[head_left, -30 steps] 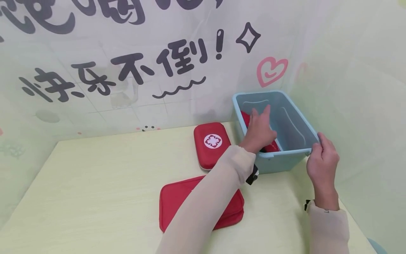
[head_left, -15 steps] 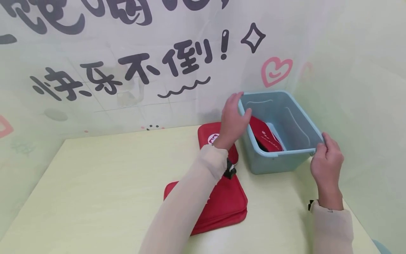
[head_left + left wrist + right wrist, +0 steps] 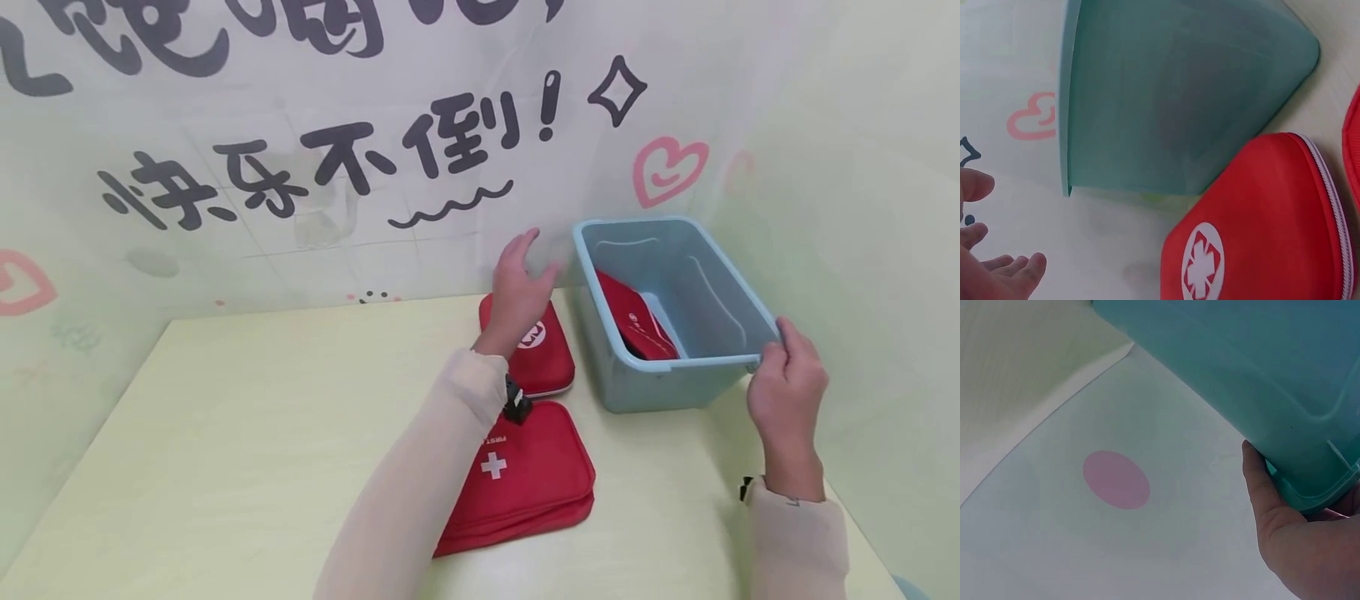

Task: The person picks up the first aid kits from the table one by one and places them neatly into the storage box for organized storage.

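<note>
A blue plastic storage bin [image 3: 675, 387] stands at the back right of the table, with a red pouch [image 3: 633, 321] bearing white print leaning inside it. My right hand [image 3: 787, 383] grips the bin's near right corner, its fingers curled over the rim. My left hand [image 3: 517, 292] hovers above a red hard first aid case [image 3: 551, 362] with a white emblem, left of the bin. Its fingers are apart and hold nothing. Nearer to me lies a flat red first aid bag [image 3: 536, 475] with a white cross, partly covered by my left sleeve.
The pale table [image 3: 262, 450] extends to the left. A printed wall sheet [image 3: 420, 267] hangs behind it, and another wall sheet [image 3: 870, 275] rises close to the right of the bin.
My left hand has come out of the bin, passed its left rim and moved left over the hard case. The right hand keeps its grip on the corner. The view has shifted slightly left.
</note>
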`<state>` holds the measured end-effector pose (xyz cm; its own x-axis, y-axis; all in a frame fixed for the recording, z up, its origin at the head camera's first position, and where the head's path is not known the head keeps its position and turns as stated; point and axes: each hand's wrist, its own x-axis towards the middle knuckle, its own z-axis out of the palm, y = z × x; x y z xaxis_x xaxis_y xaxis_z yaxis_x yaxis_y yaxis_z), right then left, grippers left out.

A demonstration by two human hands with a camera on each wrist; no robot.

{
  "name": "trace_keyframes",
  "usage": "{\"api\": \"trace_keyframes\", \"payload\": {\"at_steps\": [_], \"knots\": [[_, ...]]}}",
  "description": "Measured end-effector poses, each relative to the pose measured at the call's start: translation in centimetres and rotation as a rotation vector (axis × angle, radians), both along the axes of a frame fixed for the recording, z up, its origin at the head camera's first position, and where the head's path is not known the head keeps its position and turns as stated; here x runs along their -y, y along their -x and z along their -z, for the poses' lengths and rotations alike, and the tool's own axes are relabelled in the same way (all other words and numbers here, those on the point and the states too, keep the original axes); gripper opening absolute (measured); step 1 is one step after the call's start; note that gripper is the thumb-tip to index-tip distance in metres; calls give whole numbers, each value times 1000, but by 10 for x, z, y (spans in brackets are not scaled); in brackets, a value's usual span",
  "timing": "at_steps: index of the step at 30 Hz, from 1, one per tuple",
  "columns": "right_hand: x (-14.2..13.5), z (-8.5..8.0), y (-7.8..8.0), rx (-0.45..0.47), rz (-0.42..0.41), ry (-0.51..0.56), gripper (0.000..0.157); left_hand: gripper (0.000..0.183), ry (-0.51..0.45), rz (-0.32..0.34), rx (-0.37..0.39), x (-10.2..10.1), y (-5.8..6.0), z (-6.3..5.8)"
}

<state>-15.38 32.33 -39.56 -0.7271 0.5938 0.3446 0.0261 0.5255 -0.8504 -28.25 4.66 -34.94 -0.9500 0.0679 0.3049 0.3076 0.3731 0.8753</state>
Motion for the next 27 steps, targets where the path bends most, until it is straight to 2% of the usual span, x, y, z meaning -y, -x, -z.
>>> {"api": "trace_keyframes", "payload": {"at_steps": [10, 20, 27], "knots": [[-2, 0, -1, 14, 17, -8, 50, 59, 12, -80, 37, 24, 3, 23], [1, 0, 0, 11, 25, -16, 50, 61, -7, -159, 174, 48, 5, 47], [0, 1, 2, 51, 18, -2, 52, 59, -17, -189, 216, 59, 10, 61]]}}
